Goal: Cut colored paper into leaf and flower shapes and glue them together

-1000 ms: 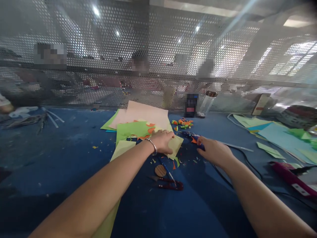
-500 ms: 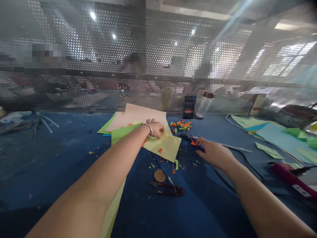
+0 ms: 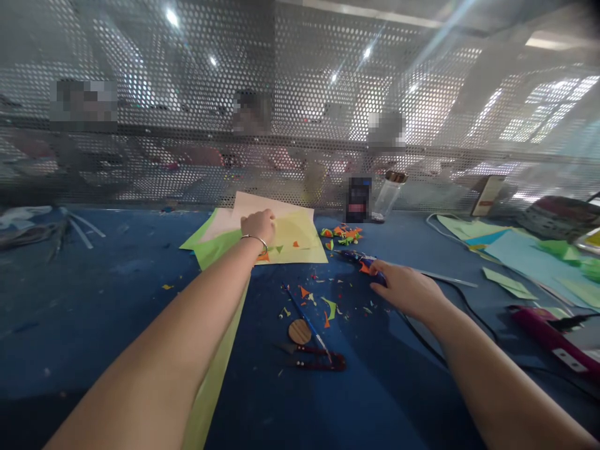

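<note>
My left hand (image 3: 259,226), with a bangle at the wrist, is closed at the yellow paper (image 3: 300,247); its fingertips are partly hidden. Under and beside that sheet lie pink paper (image 3: 281,206) and green paper (image 3: 206,248). Curled fingers of my right hand (image 3: 407,287) hold a dark blue glue gun (image 3: 359,257), which lies on the table with a clear stick behind it and a black cord. An orange scrap (image 3: 364,267) sits by its fingers. Just beyond the tip is a pile of orange and green paper pieces (image 3: 344,234).
Thread snips (image 3: 323,359), a wooden disc (image 3: 299,332) and a thin blue brush (image 3: 300,309) lie in front, among scattered scraps. At right are coloured sheets (image 3: 520,259) and a magenta power strip (image 3: 548,337). A clear jar (image 3: 388,197) stands by the perforated screen (image 3: 300,112).
My left hand has moved left and away from me, closing. The yellow paper has shifted back and turned, uncovering scraps and the brush's end. My right hand has stayed in place.
</note>
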Motion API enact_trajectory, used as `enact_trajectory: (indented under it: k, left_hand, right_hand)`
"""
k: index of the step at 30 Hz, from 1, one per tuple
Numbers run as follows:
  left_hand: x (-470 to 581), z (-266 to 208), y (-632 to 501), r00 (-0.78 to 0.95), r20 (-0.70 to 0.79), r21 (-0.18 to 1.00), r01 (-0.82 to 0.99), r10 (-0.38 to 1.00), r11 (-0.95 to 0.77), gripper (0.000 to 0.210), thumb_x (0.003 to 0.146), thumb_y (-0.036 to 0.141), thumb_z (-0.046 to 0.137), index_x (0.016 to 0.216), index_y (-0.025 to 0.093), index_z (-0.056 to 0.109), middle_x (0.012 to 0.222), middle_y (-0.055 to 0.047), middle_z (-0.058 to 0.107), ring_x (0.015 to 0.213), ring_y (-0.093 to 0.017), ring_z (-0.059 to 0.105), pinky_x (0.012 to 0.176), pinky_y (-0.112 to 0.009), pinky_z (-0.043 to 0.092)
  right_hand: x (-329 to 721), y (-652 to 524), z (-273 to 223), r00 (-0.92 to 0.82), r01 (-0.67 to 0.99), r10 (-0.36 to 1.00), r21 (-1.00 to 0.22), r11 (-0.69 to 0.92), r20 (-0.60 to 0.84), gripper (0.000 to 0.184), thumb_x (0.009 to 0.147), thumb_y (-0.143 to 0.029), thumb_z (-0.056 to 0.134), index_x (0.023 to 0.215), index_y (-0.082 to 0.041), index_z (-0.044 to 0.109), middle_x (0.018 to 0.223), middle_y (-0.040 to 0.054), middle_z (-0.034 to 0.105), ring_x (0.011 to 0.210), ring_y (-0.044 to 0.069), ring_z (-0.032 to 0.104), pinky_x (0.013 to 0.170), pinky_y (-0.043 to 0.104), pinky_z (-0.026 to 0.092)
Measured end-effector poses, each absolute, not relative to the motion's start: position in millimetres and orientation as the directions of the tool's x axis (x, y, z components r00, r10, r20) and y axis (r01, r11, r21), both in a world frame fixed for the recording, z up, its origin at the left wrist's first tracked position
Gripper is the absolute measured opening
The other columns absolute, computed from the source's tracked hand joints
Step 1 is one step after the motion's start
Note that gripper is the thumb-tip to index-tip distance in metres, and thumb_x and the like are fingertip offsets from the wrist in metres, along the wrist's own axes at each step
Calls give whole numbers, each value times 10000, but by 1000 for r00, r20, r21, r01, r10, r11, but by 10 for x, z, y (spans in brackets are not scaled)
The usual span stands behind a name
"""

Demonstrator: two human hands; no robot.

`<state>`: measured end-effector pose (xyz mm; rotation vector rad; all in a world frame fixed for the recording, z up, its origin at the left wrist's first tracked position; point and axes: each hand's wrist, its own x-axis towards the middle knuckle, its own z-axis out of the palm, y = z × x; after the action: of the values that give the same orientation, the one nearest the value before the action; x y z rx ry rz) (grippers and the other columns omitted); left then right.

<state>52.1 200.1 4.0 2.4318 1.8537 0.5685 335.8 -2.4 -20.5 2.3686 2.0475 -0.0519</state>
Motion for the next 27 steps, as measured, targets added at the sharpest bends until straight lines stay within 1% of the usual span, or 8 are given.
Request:
enact_trajectory:
  k: [4, 9, 13, 18, 20, 22, 24, 27]
  left_hand:
    - [467, -23, 1859, 252, 240, 258, 915, 937, -312, 330, 865, 187, 550, 1180, 228, 642, 1025, -79, 742, 983, -265, 662, 852, -386, 455]
    - [487, 104, 1448, 468, 182, 261, 825, 865, -501, 141, 821, 226, 625, 915, 204, 727, 1041, -47, 763, 973, -215, 680, 821, -291, 477]
    - [452, 291, 1051, 581, 159, 268, 752, 798, -602, 153, 815, 193, 609, 893, 184, 740, 984, -49, 766, 885, -195, 683, 768, -281, 471]
    - [317, 414, 498, 693, -7, 334, 681, 721, -652, 132, 795, 204, 616, 845, 193, 738, 857, -36, 755, 742, -173, 650, 652, -281, 432]
    - [273, 410, 265, 707, -72, 328, 683, 704, -652, 116, 786, 226, 622, 818, 210, 732, 819, -27, 744, 706, -173, 627, 616, -290, 402]
    - [242, 381, 65, 698, -127, 287, 706, 705, -648, 115, 780, 220, 609, 798, 217, 723, 796, -30, 733, 684, -181, 607, 586, -303, 361]
    - [218, 334, -74, 690, -81, 251, 712, 719, -655, 128, 795, 202, 584, 800, 212, 711, 847, -45, 731, 728, -199, 611, 596, -317, 351]
    - [194, 246, -180, 669, 20, 255, 715, 743, -651, 142, 826, 186, 557, 797, 205, 695, 886, -53, 713, 787, -211, 622, 642, -332, 379]
  right_hand:
    - [3365, -26, -215, 137, 990, 990, -14, -137, -32, 322, 904, -386, 502, 1193, -296, 610, 1021, 59, 744, 928, 287, 690, 631, 316, 333]
    - [3355, -39, -184, 114, 993, 992, -6, -115, -53, 238, 895, -350, 498, 1070, -292, 649, 960, 44, 734, 848, 255, 671, 601, 310, 306]
    - [3363, -58, -179, 93, 995, 993, -14, -94, -66, 196, 887, -330, 499, 1005, -280, 647, 922, 37, 722, 803, 231, 651, 591, 298, 299]
    - [3368, -81, -189, 82, 996, 994, -25, -84, -71, 185, 878, -327, 514, 983, -279, 659, 899, 33, 711, 771, 210, 635, 590, 282, 291]
    - [3345, -94, -172, 83, 996, 995, -21, -84, -62, 176, 888, -336, 510, 952, -273, 662, 891, 35, 708, 775, 211, 629, 587, 281, 283]
    - [3283, -120, -140, 79, 996, 996, -28, -80, -40, 184, 907, -354, 506, 910, -257, 662, 853, 38, 700, 750, 207, 614, 581, 282, 277]
    - [3167, -170, -101, 34, 996, 999, -82, -35, -17, 198, 920, -368, 516, 884, -238, 662, 776, 28, 679, 689, 187, 586, 574, 278, 278]
    - [2897, -294, -61, -162, 943, 986, -300, 144, -33, 214, 933, -379, 536, 876, -217, 663, 663, -7, 619, 598, 147, 528, 562, 260, 291]
